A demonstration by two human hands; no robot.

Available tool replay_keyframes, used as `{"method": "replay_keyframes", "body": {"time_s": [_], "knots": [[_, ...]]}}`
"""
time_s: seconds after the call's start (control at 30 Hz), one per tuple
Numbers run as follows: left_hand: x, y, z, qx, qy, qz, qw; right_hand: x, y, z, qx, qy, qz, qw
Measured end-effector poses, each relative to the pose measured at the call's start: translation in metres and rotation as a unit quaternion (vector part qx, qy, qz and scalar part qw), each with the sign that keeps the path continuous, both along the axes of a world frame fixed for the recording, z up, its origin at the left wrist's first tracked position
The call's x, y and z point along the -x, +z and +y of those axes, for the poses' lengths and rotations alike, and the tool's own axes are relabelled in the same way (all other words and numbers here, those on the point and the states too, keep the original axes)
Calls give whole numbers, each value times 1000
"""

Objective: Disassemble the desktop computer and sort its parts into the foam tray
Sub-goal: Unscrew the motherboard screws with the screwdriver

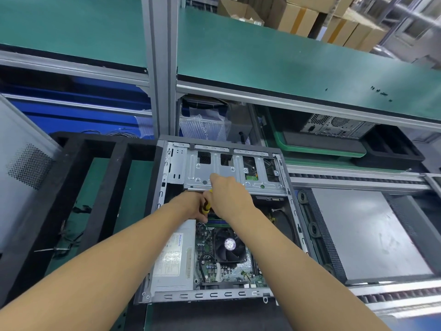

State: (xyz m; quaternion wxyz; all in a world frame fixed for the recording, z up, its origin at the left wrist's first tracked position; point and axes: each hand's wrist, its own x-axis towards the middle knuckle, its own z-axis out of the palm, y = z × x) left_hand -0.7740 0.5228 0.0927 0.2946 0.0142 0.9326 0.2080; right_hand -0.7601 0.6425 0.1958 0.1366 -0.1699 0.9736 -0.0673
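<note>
Bench: a green-matted shelf [286, 63] on grey aluminium framing ran across 12 o'clock, above the work area.
Panel: a grey perforated sheet [21, 163] leaned at 9 o'clock, just beside the tray.
Tray: black foam [105, 192] with long compartments lay at 8 o'clock, touching the case's left side; thin cables [69, 242] lay in its leftmost bay.
Case: the open desktop [292, 204] lay flat at centre, its inside facing up.
PSU: a silver box [171, 259] with a label sat in the case at 7 o'clock.
Left hand: it [191, 206] was at centre, fingers curled round the screwdriver's handle.
Screwdriver: the yellow-and-black handle [206, 207] stood between the two hands, its tip hidden.
Right hand: it [229, 194] was on the cage's near edge, fingers bent with the tips hidden; I cannot tell whether they gripped anything.
Cage: a silver drive bracket [207, 170] spanned the case's far end, at 12 o'clock from the hands.
Fan: a black cooler [230, 244] sat on the board at 6 o'clock.
Cover: a grey plate [365, 235] lay at 3 o'clock, beside the case.
Boxes: cardboard [298, 17] was stacked at 1 o'clock.
</note>
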Motion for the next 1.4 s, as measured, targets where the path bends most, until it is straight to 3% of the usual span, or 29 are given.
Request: {"method": "replay_keyframes", "body": {"time_s": [0.33, 0.4, 0.53, 0.8, 1.0, 1.23, 1.4], "knots": [[-1, -3, -2, -9, 1, 25, 1000, 2, 5, 0, 74, 17, -96, 993], [-1, -2, -1, -4, 1, 21, 1000, 0, 3, -2, 80, -4, -72, 994], [1, -1, 2, 8, -25, -2, 1000, -2, -2, -3, -24, -7, 11, 1000], [0, -3, -2, -37, -10, 23, 999, 2, 0, -4, 35, 27, -44, 998], [2, -10, -2, -18, -21, 27, 999, -1, -2, -4, 86, 23, -57, 994], [5, -14, 1, 8, -14, 7, 1000, -3, -3, -5, -2, -15, -8, 1000], [6, -15, 1, -6, -24, 24, 999, -3, -2, -5, 31, 5, -45, 998]]}}
